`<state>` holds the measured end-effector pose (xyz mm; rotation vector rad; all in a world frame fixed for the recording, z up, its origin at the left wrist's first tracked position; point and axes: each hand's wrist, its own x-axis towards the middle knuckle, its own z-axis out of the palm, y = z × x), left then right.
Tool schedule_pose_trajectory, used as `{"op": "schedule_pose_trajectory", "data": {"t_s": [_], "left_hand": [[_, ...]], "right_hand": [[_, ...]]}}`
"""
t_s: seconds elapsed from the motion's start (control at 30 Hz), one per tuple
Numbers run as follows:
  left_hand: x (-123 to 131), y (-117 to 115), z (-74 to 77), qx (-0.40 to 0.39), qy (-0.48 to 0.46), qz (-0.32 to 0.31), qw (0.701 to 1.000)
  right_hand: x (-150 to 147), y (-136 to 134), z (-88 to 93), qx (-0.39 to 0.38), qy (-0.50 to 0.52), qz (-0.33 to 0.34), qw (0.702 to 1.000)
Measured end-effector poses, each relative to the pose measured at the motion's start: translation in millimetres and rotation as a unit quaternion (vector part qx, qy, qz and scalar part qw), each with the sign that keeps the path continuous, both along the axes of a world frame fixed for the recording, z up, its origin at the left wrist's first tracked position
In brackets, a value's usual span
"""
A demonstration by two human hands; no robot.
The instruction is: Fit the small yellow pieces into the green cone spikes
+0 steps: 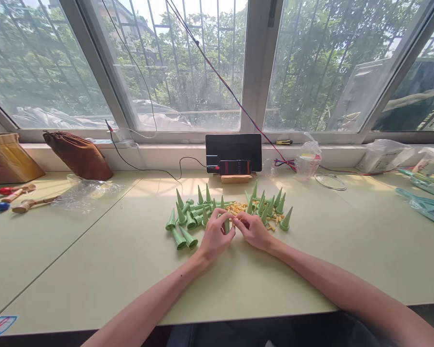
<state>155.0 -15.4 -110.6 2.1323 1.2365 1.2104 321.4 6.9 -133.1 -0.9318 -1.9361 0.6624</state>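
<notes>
At the middle of the table my left hand (217,235) is closed around a green plastic cone piece (227,226), which shows between thumb and fingers. My right hand (252,230) meets it from the right, thumb and forefinger pinched together at the cone's upper end. What those fingertips hold is too small to make out. Behind the hands lies a heap of short yellow pegs (233,208). Several green cones stand to the right, one of them a pointed cone (285,219) at the edge. On the left lie more, including a hollow cone (190,239) on its side.
A phone (235,167) leans on a wooden stand (236,179) before a black tablet (233,147). At left are wooden toys (27,205), clear plastic wrap (88,193) and a brown pouch (77,154). Teal plastic items (425,205) lie far right. A cable (148,169) crosses the back.
</notes>
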Motion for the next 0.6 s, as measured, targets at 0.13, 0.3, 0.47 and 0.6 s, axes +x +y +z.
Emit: {"op": "schedule_pose_trajectory", "data": {"t_s": [0.13,0.3,0.47,0.6], "left_hand": [[-0.2,-0.6,0.0,-0.001,0.003,-0.007,1.000],[-0.8,-2.1,1.5,-0.008,0.004,-0.016,1.000],[-0.3,-1.8,2.6,-0.007,0.001,-0.015,1.000],[0.1,-0.2,1.2,0.000,-0.007,-0.002,1.000]], "right_hand": [[-0.4,2.6,-1.6,0.010,0.002,-0.010,1.000],[-0.2,4.5,-3.7,0.008,0.005,-0.012,1.000],[-0.1,2.6,-1.9,-0.004,0.001,-0.013,1.000],[0.1,0.8,-0.4,-0.015,-0.008,-0.006,1.000]]}}
